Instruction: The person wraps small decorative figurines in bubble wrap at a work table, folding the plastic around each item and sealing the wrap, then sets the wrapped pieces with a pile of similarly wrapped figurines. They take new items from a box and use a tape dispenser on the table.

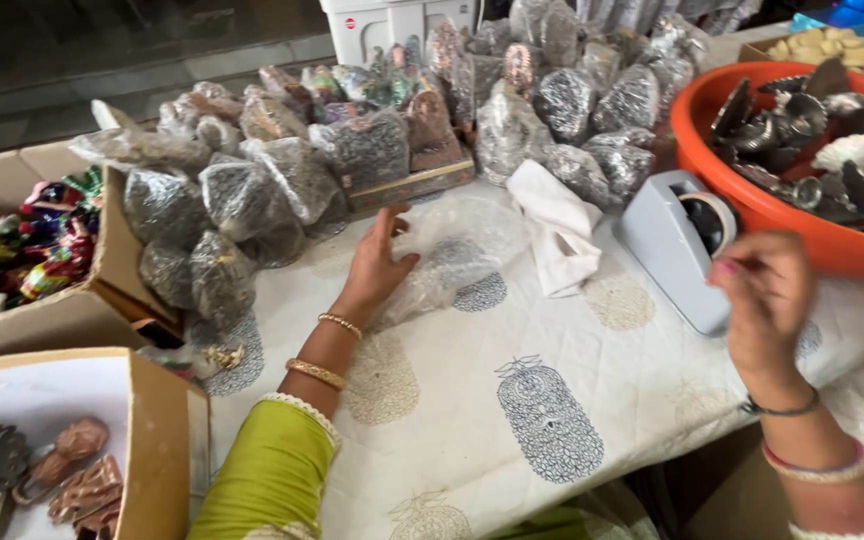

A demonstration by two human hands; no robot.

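Your left hand (pixel 377 262) lies flat at frame centre, fingers spread, pressing a clear plastic bag (pixel 457 250) onto the printed tablecloth (pixel 512 400). Your right hand (pixel 767 295), at right, hovers beside the grey tape dispenser (pixel 674 245) — fingers pinched together, though on what I cannot tell. The orange tub (pixel 712 150) sits just behind — upper right.

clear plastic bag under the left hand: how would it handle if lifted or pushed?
The clear plastic bag looks thin and crinkled, so it is probably floppy and very light. It lies flat on the printed tablecloth and seems empty, so a push by the left hand would likely crumple or slide it, not roll it.
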